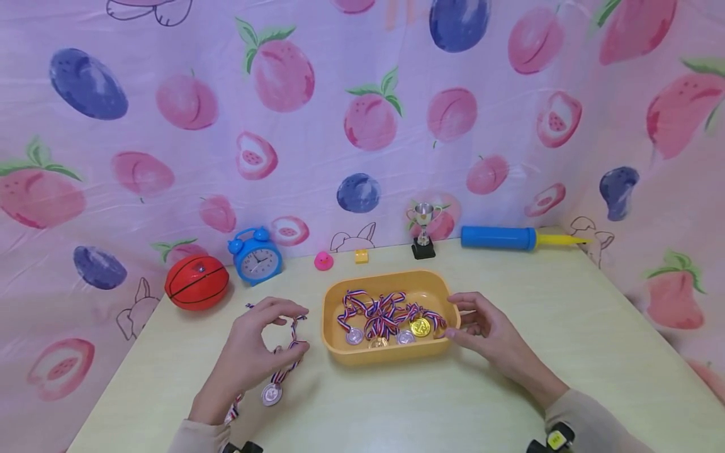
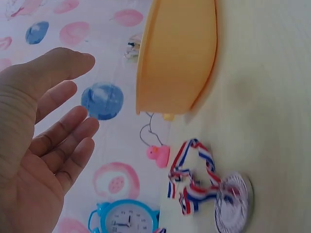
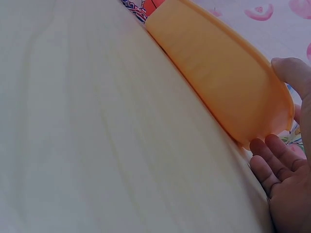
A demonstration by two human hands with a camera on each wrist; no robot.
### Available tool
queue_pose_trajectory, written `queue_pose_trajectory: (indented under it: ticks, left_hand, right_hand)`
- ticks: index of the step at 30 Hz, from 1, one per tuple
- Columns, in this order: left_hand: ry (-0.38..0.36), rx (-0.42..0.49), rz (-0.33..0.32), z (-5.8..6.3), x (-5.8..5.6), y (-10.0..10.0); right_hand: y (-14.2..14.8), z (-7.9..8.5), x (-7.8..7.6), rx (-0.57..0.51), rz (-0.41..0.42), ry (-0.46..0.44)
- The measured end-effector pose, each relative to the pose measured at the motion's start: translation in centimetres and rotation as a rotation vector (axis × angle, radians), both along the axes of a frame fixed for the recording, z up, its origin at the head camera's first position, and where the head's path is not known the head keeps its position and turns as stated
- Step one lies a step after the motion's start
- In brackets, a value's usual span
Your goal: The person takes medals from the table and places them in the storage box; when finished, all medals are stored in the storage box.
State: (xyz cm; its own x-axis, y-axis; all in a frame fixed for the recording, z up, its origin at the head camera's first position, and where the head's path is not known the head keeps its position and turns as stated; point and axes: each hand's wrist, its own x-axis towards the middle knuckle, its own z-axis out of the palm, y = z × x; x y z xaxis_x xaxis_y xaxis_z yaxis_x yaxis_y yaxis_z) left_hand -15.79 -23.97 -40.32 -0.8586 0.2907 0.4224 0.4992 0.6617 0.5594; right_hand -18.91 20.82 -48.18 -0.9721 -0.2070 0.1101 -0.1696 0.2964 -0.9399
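Note:
In the head view, a yellow plastic tub (image 1: 379,360) holds several gold and silver medals with red, white and blue ribbons (image 1: 382,314). My right hand (image 1: 487,330) grips the tub's right end, its thumb at the front rim and fingers along the outer wall. My left hand (image 1: 257,346) hovers left of the tub, thumb and fingers apart with nothing between them. Below it on the table lies a silver medal (image 2: 234,206) with its striped ribbon (image 2: 197,191), apart from the hand. More ribbon (image 1: 233,409) shows beside the left wrist, partly hidden.
Along the back of the table are a small red basketball (image 1: 197,283), a blue alarm clock (image 1: 256,258), a pink duck (image 1: 323,260), a yellow block (image 1: 361,256), a silver trophy (image 1: 423,231) and a blue pump (image 1: 498,238). A fruit-print curtain (image 1: 317,151) hangs behind.

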Motion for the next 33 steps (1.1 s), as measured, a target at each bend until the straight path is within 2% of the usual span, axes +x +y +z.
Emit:
queue_pose_trajectory:
  ticks: [6,9,15,18,27,33]
  left_hand:
    - [-0.011,0.007,0.026,-1.2,1.5,-2.2]
    - [-0.044,0.013,0.044,-1.9,2.2,-3.2]
    - [-0.208,0.009,0.076,-3.0,3.1,-4.4]
    - [-0.284,0.001,0.075,-3.4,3.2,-4.9]
    - [-0.421,-0.054,0.039,-4.0,3.0,-5.6]
    - [-0.472,-0.096,0.018,-4.2,2.8,-5.7]
  right_hand:
    - [0.0,-0.1,0.0,0.0,-0.003,-0.001]
    - [0.0,0.0,0.0,0.005,-0.004,-0.002]
    - [0.0,0.0,0.0,0.007,-0.003,-0.003]
    - [0.0,0.1,0.0,0.004,0.002,-0.004]
    - [-0.2,0.2,0.1,0.009,-0.008,-0.022]
    - [-0.2,0.3,0.2,0.011,-0.016,-0.029]
